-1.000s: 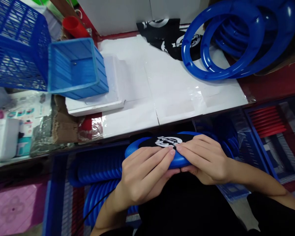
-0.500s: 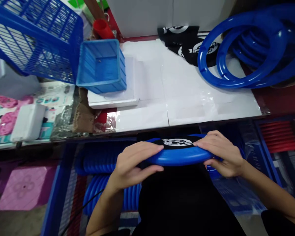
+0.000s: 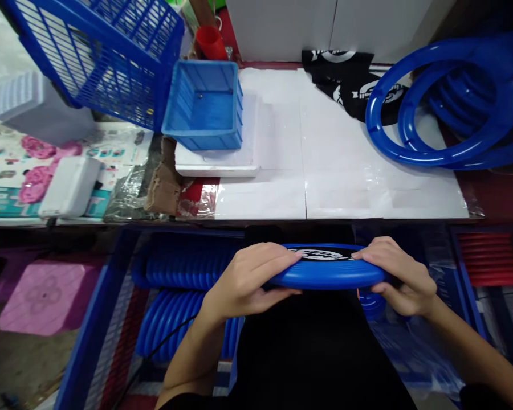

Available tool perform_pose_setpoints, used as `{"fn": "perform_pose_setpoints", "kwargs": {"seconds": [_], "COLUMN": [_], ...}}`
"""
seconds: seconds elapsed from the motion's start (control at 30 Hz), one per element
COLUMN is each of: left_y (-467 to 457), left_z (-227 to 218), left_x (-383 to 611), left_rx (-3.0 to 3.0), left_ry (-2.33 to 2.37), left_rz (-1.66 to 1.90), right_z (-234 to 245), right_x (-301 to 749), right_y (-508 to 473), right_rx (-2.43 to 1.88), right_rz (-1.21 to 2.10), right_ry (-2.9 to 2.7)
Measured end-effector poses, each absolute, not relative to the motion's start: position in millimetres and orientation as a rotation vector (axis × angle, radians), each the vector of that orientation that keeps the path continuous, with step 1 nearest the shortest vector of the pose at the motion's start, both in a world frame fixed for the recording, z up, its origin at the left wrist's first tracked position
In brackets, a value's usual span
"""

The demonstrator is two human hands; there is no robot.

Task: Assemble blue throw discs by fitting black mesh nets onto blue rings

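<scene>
I hold a blue ring with black printed fabric stretched over it (image 3: pixel 325 272) flat above my lap, just below the table's front edge. My left hand (image 3: pixel 248 279) grips its left rim, fingers over the top and thumb beneath. My right hand (image 3: pixel 399 274) grips its right rim the same way. Rows of stacked blue rings (image 3: pixel 179 296) fill a blue crate under the table to my left.
The white-papered table (image 3: pixel 337 188) carries a small blue bin (image 3: pixel 205 105), a tilted blue mesh basket (image 3: pixel 98 54), a red cup (image 3: pixel 209 41), black printed fabric (image 3: pixel 346 82) and bare blue rings (image 3: pixel 444 108) at right. A pink stool (image 3: pixel 47 296) stands at left, red slats (image 3: pixel 491 259) at right.
My hands have slid apart from the middle of the covered ring to its left and right rims. The ring now lies flatter, and the view has shifted left.
</scene>
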State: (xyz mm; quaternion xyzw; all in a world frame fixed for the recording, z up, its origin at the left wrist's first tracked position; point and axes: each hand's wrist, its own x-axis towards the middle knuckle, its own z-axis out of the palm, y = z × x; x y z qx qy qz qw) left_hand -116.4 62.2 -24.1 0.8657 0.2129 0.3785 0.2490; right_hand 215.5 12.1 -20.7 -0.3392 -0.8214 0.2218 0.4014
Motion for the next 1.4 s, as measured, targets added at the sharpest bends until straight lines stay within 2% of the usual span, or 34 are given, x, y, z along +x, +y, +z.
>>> {"fn": "perform_pose_setpoints", "kwargs": {"seconds": [0.23, 0.37, 0.57, 0.73, 1.07, 1.4], "left_y": [63, 69, 89, 101, 96, 79], "left_z": [-5, -6, -32, -63, -42, -29], "left_x": [-85, -89, -133, -148, -129, -74], "left_rx": [2.579, 2.540, 2.216, 1.932, 2.226, 2.552], "left_ry": [0.482, 0.459, 0.430, 0.346, 0.674, 0.566], "left_rz": [0.899, 0.918, 1.193, 1.451, 0.978, 0.917], "right_z": [10, 18, 12, -9, -13, -20], "right_x": [188, 197, 235, 236, 213, 189], "right_y": [13, 19, 26, 28, 36, 38], "right_rx": [-0.914, -0.869, -0.950, -0.818, -0.983, -0.907], "right_rz": [0.495, 0.641, 0.799, 0.839, 0.689, 0.457], "right_ry": [-2.268, -2.267, -2.207, -2.190, -2.282, -2.394]}}
